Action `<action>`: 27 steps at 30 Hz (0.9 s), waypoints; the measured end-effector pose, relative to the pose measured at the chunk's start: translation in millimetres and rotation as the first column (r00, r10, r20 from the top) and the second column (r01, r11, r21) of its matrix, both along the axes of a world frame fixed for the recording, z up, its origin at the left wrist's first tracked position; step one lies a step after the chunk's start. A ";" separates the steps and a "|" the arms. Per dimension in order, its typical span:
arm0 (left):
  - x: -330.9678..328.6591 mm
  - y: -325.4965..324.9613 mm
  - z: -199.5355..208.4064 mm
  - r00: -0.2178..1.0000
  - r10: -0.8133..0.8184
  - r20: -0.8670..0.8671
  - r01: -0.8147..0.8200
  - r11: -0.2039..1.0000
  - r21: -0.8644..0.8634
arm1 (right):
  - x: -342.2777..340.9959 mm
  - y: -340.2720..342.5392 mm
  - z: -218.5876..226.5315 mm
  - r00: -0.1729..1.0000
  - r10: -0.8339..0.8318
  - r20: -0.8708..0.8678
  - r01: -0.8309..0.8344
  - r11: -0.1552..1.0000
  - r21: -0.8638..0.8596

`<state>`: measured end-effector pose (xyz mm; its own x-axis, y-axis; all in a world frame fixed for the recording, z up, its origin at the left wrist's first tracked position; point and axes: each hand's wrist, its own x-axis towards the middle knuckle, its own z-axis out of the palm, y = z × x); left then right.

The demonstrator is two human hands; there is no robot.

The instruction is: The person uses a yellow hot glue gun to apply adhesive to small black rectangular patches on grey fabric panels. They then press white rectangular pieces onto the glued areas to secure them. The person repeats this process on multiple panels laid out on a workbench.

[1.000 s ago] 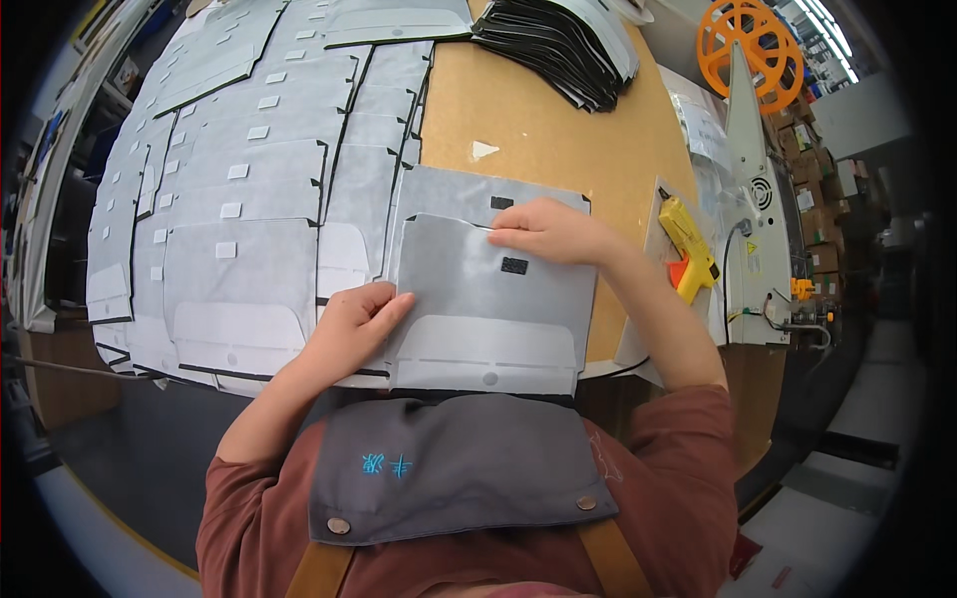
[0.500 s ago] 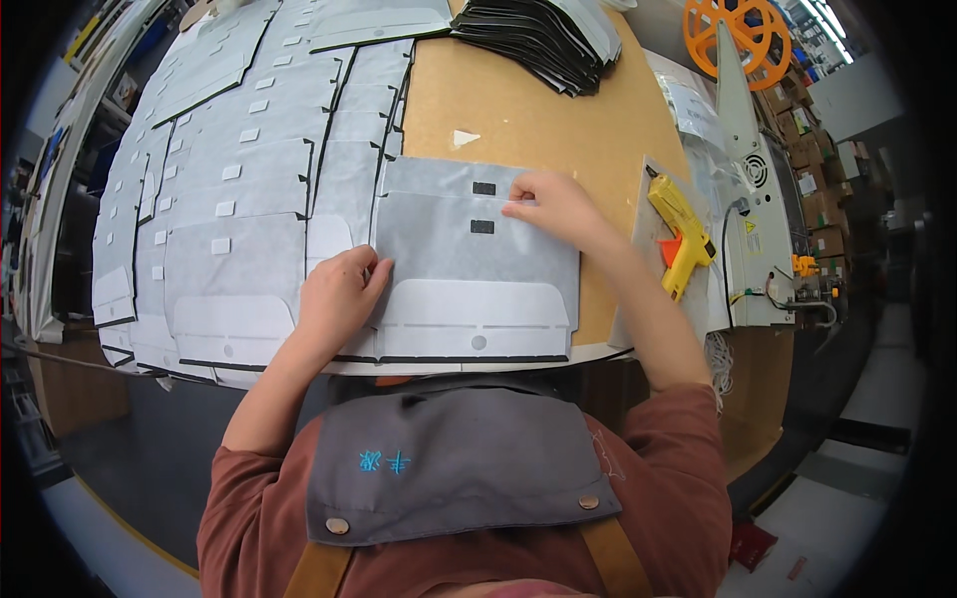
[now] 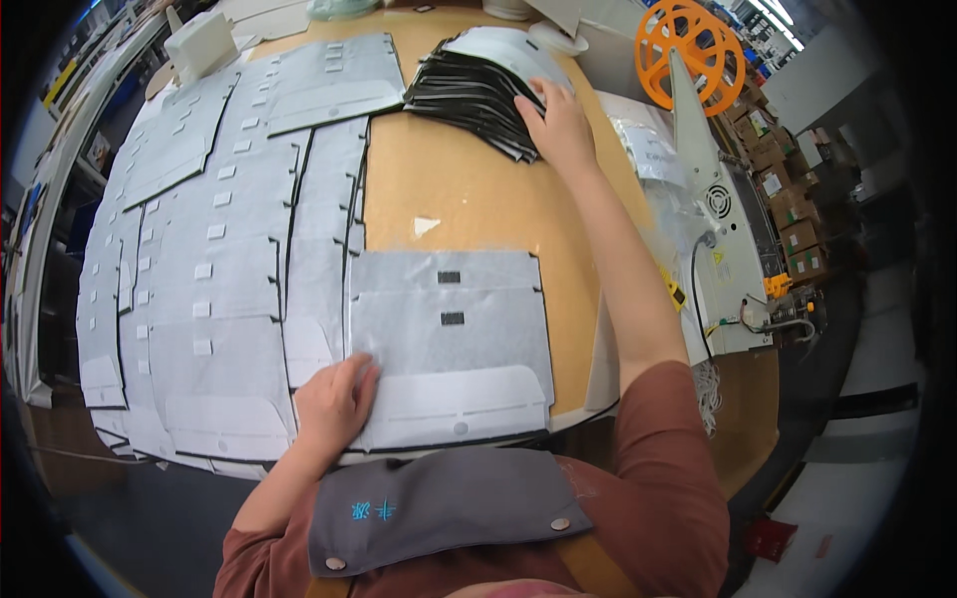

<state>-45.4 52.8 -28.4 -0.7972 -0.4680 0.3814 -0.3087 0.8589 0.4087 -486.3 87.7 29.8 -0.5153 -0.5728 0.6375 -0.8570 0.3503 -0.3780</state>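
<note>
On the near part of the table lie two overlapping grey flat pouches (image 3: 409, 344), each with a small black patch. The front one has a paler panel with a round dot along its black near edge. My left hand (image 3: 337, 401) rests at the left edge of that front pouch, fingers curled with thumb and forefinger close together; the fingertips are partly hidden. At the far right, my right hand (image 3: 560, 130) reaches over the corner of a fanned stack of black-edged pouches (image 3: 469, 105). Its thumb and fingers are apart, touching the stack.
Rows of overlapping grey pouches (image 3: 224, 349) with white patches cover the left side. A scrap of white paper (image 3: 426, 226) lies on the brown tabletop (image 3: 449, 179). To the right stand a machine (image 3: 733, 254) with an orange reel (image 3: 688, 55) and a yellow glue gun (image 3: 675, 289), mostly behind my forearm.
My right hand has left the near pouches and moved far away to the stack. My left hand stays beside the front pouch. The whole view has shifted, showing more of the table's far end.
</note>
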 end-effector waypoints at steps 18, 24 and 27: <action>-2.2 -3.3 4.6 0.998 -0.047 -0.041 0.049 0.997 0.055 | -113.6 -47.8 38.7 0.972 -0.095 -0.216 0.132 0.977 0.166; 2.9 -4.4 7.8 0.994 0.036 -0.104 -0.014 0.978 0.207 | -1.3 -13.7 122.4 0.728 -0.165 -0.666 0.138 0.986 -0.093; 18.3 -8.8 13.7 0.989 0.073 -0.131 0.009 0.845 0.535 | 96.0 41.9 122.1 0.713 -0.024 -0.700 -0.013 0.999 -0.048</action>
